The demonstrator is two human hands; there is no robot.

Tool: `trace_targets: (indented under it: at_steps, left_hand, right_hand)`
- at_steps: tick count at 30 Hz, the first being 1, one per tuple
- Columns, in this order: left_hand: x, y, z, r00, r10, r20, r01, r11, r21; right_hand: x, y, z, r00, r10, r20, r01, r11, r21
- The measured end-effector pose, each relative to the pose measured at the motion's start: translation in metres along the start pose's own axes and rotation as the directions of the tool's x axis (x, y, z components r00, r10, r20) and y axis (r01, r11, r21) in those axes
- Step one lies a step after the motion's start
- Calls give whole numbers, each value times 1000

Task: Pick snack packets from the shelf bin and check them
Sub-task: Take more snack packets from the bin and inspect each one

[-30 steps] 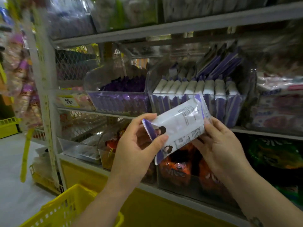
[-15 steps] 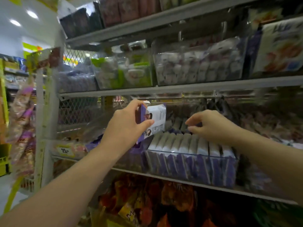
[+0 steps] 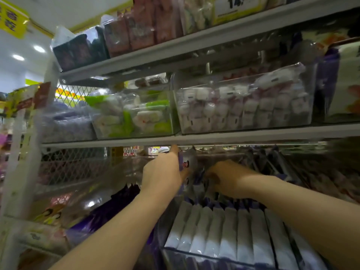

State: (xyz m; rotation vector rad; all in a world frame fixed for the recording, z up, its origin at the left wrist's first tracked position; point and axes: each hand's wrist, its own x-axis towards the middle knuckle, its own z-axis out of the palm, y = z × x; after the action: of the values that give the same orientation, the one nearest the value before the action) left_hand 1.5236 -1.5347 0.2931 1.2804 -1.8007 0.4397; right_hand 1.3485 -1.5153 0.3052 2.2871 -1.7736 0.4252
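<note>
One snack packet (image 3: 187, 162), upright, pinched in grip of left hand (image 3: 161, 172) over back of shelf bin (image 3: 175, 251). Right hand (image 3: 229, 178) just beside, nearer standing row (image 3: 229, 230) below, fingers buried among packets; grip open or closed, cannot tell.

Packet (image 3: 186, 164) mostly behind left hand (image 3: 161, 172)
</note>
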Motion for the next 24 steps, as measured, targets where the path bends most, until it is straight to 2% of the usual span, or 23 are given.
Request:
trace_targets:
  at_steps: [6,10,18,21,24]
  left_hand:
    - [27,2,28,985,48,168,-65,994,93]
    - [35,1,36,959,150,241,-197,963,186]
    - [41,-5,25,825,255,504,-385,907,172]
    - [40,-5,27,788,246,565,-421,884,202]
    - [34,-2,32,763,320,562,-510,832,218]
  right_hand:
    - [17,6,10,990,-113,81,113,994,6]
    - [22,9,5,981,-179,78,183,982,-38]
    - [22,17,6,981,-193,11,193,976,-98]
    - [19,15,9,968,-237,78,244,965,-96]
    - [17,13,10,946,-306,110,309,951,-17]
